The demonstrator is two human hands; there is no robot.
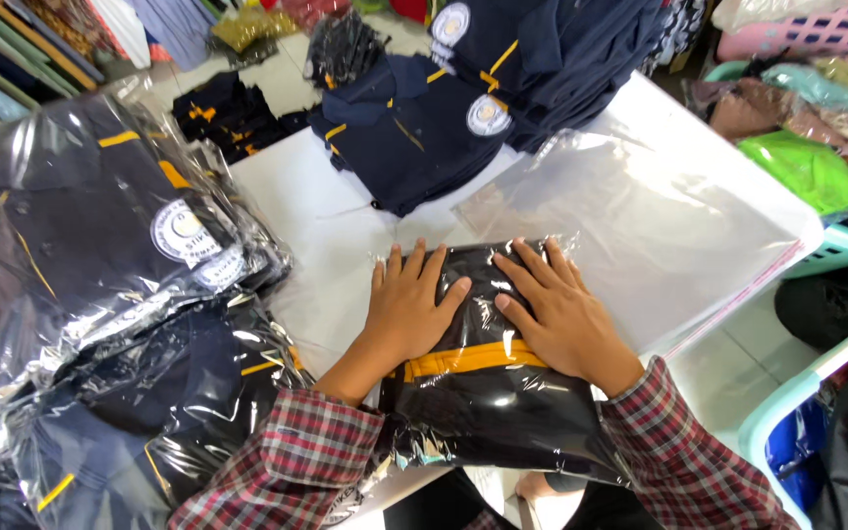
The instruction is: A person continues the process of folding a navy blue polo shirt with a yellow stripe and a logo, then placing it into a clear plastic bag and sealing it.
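Note:
A folded dark garment with a yellow stripe, sealed in a clear plastic bag (pixel 488 402), lies on the white table (pixel 306 216) in front of me. My left hand (pixel 406 309) presses flat on its upper left part, fingers spread. My right hand (pixel 556 309) lies flat on its upper right part, fingers apart. Both wrists come out of red plaid sleeves. Neither hand grips anything.
A stack of bagged dark shirts with round badges (pixel 100 285) fills the left. Unbagged navy shirts (pixel 414 128) are piled at the table's far side. A sheaf of empty clear bags (pixel 660 216) lies on the right. Teal and pink plastic baskets (pixel 836 255) with clothes stand further right.

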